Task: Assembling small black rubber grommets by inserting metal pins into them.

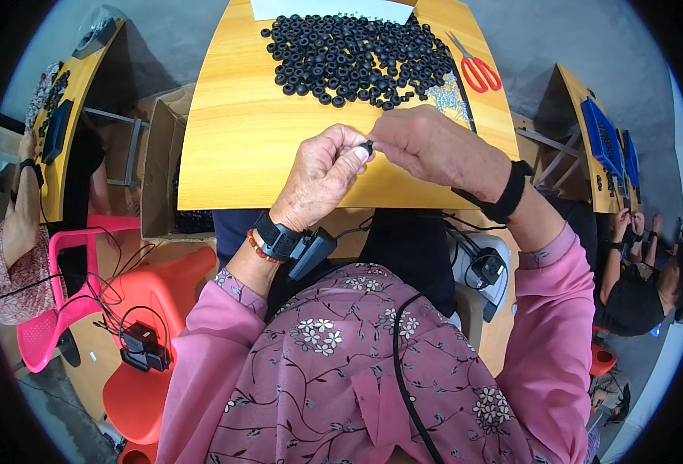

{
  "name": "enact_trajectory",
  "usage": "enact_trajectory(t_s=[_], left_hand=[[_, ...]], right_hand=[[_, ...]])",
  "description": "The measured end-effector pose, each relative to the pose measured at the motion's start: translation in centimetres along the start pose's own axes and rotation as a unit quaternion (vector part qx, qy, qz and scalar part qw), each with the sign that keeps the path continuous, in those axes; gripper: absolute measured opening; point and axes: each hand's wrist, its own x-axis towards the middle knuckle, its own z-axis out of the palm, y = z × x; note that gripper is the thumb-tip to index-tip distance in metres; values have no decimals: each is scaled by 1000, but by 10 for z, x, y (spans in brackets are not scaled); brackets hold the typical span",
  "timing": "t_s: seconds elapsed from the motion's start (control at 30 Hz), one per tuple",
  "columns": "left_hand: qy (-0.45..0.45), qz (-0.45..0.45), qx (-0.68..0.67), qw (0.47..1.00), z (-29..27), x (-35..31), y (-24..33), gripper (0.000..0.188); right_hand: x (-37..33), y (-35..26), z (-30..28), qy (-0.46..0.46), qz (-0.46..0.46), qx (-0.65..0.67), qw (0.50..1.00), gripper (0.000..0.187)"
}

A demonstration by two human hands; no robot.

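My left hand (pixel 316 176) pinches a small black round part (pixel 367 147) between thumb and forefinger, just above the near part of the table. My right hand (pixel 437 148) meets it from the right, its fingers pressed together right beside the part. Whatever sits in the right fingertips is too small to make out. Beyond both hands spreads a large pile of black ring-like pieces (pixel 349 58), many with a hole in the middle. At the pile's right edge lie small silvery pieces (pixel 451 99), partly behind my right hand.
Red-handled scissors (pixel 478 73) lie on the yellow wooden table (pixel 233 139), right of the pile. A white sheet or tray (pixel 334 9) borders the pile's far side. Left of the table stands a cardboard box (pixel 160 166), near a red chair (pixel 144 352). Other people work at side tables.
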Motion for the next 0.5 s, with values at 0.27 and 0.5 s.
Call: enact_trajectory(t_s=[0.27, 0.5], left_hand=[[20, 30, 14, 999, 4, -2, -5, 9], [24, 15, 19, 999, 6, -5, 2, 7]], right_hand=[[0, 3, 6, -7, 14, 12, 1000, 13], [-4, -3, 13, 23, 11, -11, 1000, 8]])
